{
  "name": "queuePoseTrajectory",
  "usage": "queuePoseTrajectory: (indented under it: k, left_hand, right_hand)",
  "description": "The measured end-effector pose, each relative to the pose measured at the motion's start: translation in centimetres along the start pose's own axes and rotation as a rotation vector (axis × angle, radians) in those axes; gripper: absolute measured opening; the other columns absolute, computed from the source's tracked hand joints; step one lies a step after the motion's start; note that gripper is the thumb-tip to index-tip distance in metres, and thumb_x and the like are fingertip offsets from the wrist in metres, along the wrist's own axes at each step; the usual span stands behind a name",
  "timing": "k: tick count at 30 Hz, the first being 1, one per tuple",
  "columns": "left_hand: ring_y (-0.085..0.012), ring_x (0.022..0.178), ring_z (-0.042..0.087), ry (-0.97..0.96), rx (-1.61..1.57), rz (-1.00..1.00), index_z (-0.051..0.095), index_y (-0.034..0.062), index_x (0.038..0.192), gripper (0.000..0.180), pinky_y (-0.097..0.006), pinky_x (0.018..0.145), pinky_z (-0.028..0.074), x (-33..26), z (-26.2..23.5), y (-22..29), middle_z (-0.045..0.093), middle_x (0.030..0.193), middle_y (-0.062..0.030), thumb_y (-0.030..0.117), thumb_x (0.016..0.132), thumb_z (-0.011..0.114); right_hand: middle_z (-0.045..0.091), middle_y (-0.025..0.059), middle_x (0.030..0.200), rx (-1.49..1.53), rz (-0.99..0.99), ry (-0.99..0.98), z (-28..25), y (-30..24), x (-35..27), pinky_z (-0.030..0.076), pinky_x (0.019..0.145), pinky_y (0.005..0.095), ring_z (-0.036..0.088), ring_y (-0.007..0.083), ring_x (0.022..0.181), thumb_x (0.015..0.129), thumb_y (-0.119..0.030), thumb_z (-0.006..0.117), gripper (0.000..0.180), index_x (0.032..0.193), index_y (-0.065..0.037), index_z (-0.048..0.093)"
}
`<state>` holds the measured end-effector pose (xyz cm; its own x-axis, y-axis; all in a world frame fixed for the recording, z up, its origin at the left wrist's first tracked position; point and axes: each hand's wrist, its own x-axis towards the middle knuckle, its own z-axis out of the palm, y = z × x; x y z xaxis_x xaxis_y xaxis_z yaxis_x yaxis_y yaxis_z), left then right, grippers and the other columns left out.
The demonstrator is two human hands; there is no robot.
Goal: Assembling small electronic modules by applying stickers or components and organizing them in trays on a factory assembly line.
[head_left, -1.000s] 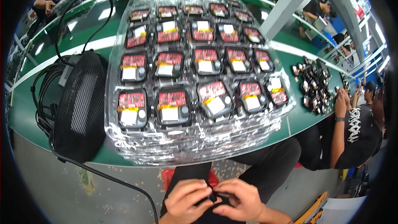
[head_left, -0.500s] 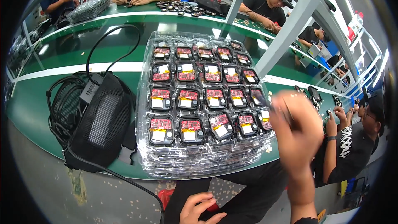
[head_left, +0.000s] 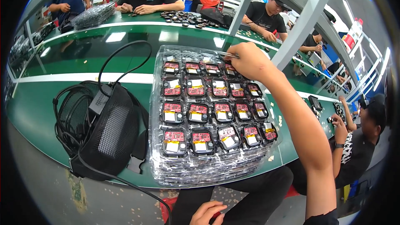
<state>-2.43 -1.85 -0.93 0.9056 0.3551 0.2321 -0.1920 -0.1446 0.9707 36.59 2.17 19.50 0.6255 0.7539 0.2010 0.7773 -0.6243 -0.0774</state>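
Observation:
A stack of clear plastic trays (head_left: 200, 174) stands in front of me. Its top tray holds rows of black-cased small devices (head_left: 195, 86) with red circuit boards, white blocks and yellow tape. My right hand (head_left: 250, 61) reaches over the far right corner of the stack. Its fingers are closed on slim metal tweezers (head_left: 230, 55), whose tips point left over the back row. The hand hides part of that corner and its devices. Low over my lap, my left hand (head_left: 208, 213) rests with its fingers loosely stretched, holding nothing.
Left of the trays lies a black mesh bag (head_left: 109, 129) with cables and a grey adapter. A slanted grey metal post (head_left: 306, 18) rises at the right. Across the green bench (head_left: 50, 118), co-workers sit by piles of black parts (head_left: 189, 18). Another person (head_left: 362, 141) works at the right.
My right hand has moved from the near right side of the trays to their far right corner. My left hand has shifted slightly down and right. The whole view has tilted a little.

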Motion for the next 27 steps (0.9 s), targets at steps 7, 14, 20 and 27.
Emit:
queuePoseTrajectory:
  k: [7,14,20,27]
  left_hand:
    - [-0.0259,0.086,0.067,0.007,0.007,0.004,0.066,0.0011,0.114,0.029,-0.031,0.075,0.054,0.7,0.4,-0.4,0.061,0.119,-0.0168,-0.005,0.086,0.067]
    - [-0.0279,0.091,0.068,-0.063,-0.023,0.007,0.066,0.001,0.114,0.03,-0.032,0.076,0.055,0.6,1.4,-0.3,0.061,0.119,-0.0167,-0.005,0.085,0.068]
    - [-0.0333,0.101,0.066,-0.009,-0.034,-0.063,0.066,0.001,0.114,0.031,-0.036,0.085,0.054,-0.2,0.9,-0.3,0.062,0.118,-0.0181,-0.004,0.084,0.069]
    - [-0.0327,0.103,0.066,-0.086,-0.089,-0.069,0.066,0.0017,0.114,0.031,-0.036,0.087,0.053,1.2,1.0,0.1,0.063,0.119,-0.017,-0.003,0.084,0.07]
  right_hand:
    - [0.069,0.0239,0.118,-0.066,-0.077,-0.241,-0.9,0.7,0.1,0.051,0.099,0.0427,0.066,0.0377,0.11,0.076,0.003,0.051,0.057,0.128,-0.011,0.069]
    - [0.063,0.0201,0.133,0.006,-0.097,-0.1,-1.8,2.7,-2.1,0.043,0.109,0.0404,0.058,0.0367,0.124,0.079,0.004,0.046,0.059,0.134,-0.006,0.061]
    - [0.066,0.022,0.119,-0.108,0.177,0.061,-2.1,5.5,-10.0,0.047,0.101,0.0447,0.061,0.0395,0.113,0.081,0.003,0.049,0.044,0.121,-0.002,0.066]
    - [0.056,0.0247,0.119,-0.435,0.53,-0.108,5.3,17.0,-21.7,0.054,0.082,0.0539,0.066,0.0476,0.092,0.084,-0.004,0.053,0.025,0.106,-0.001,0.064]
